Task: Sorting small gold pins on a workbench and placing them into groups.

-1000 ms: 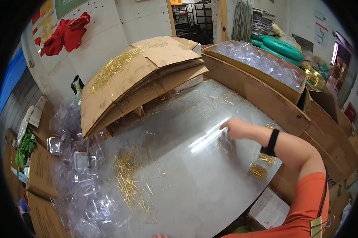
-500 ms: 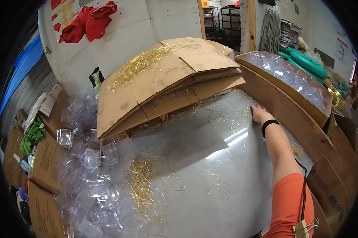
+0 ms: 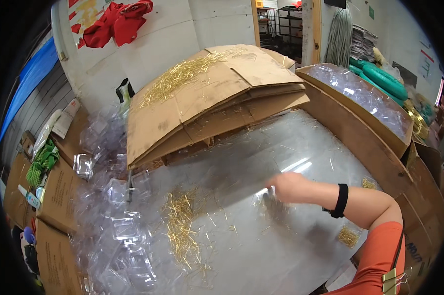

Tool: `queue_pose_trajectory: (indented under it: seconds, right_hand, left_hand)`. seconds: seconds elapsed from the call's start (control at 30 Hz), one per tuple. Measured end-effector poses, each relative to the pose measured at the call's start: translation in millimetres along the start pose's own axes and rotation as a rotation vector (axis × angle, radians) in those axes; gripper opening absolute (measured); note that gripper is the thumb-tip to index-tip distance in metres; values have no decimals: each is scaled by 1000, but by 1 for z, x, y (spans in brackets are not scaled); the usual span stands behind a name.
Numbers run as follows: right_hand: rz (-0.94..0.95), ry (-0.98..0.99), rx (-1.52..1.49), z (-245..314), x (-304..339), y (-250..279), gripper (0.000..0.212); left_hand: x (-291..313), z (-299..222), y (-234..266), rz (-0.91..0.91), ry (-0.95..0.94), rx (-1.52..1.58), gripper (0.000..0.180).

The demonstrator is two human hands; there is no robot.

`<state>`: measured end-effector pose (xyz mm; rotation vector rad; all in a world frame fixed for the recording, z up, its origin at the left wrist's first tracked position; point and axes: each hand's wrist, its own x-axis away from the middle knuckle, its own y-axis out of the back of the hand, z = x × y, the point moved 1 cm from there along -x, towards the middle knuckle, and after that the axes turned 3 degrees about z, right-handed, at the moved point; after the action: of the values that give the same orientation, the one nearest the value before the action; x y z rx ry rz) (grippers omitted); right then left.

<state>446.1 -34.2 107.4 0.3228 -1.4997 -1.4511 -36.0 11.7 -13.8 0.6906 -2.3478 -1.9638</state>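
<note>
Bright even indoor light, white glare streak on the shiny table (image 3: pixel 261 236) toward 3 o'clock, right hand (image 3: pixel 290 187) motion-blurred, heavy fisheye bending and black vignette around the rim.

The right hand (image 3: pixel 290 187) is smeared by motion blur, so it can't really be told whether anything is pinched in the fingers. The left hand isn't seen anywhere in the head view. The gold pins (image 3: pixel 182 231) scattered on the surface (image 3: pixel 261 255) are too tiny to be made out singly, and the clear plastic boxes (image 3: pixel 118 231) get cut off by the dark rim.
</note>
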Motion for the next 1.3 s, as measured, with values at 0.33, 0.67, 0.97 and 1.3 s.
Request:
queue_pose_trajectory:
  seconds: [0.33, 0.67, 0.97, 1.3]
  right_hand:
    - [-512, -111, -106, -42, -210, 33, 63]
    - [-327, 19, -46, -41, -154, -19, 72]
    - [-451, -161, -47, -70, -125, -2, 32]
    - [-665, -199, -163, -75, -124, -24, 18]
  left_hand:
    - [-11, -10, 7, -41, 35, 8, 63]
    - [-20, -23, 21, -120, 44, 80, 58]
    - [-20, -18, 14, -132, -29, 58, 57]
    - [-17, -11, 11, -78, -47, 48, 61]
